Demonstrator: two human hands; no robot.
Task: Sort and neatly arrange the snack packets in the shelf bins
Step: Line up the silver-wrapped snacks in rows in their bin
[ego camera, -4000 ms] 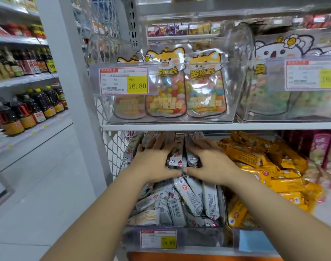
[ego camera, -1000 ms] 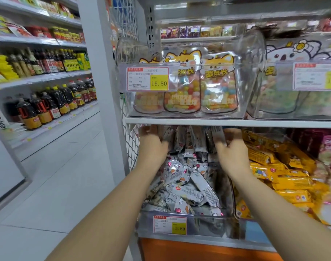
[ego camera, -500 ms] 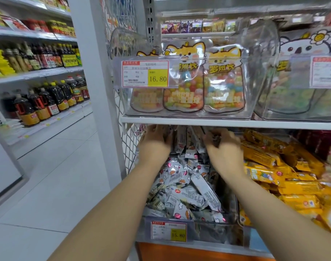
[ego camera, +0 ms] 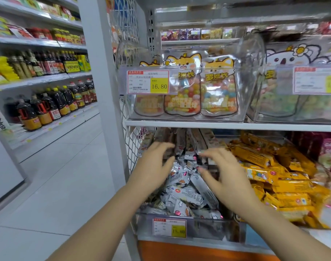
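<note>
- Both hands hover over the silver snack packets (ego camera: 183, 187) heaped in the clear bin (ego camera: 198, 229), directly under the shelf board (ego camera: 226, 126).
- Left hand (ego camera: 155, 162): fingers (ego camera: 165, 146) curled but spread, grasping nothing.
- Right hand (ego camera: 220, 170): fingers (ego camera: 205, 153) likewise loose and empty, blurred.
- My read: it's the straightening step. Best to scoop the loose front packets and stand them against the upright row (ego camera: 181, 138) at the back.
- Keep clear of the yellow packets (ego camera: 277, 176), right of the bin.
</note>
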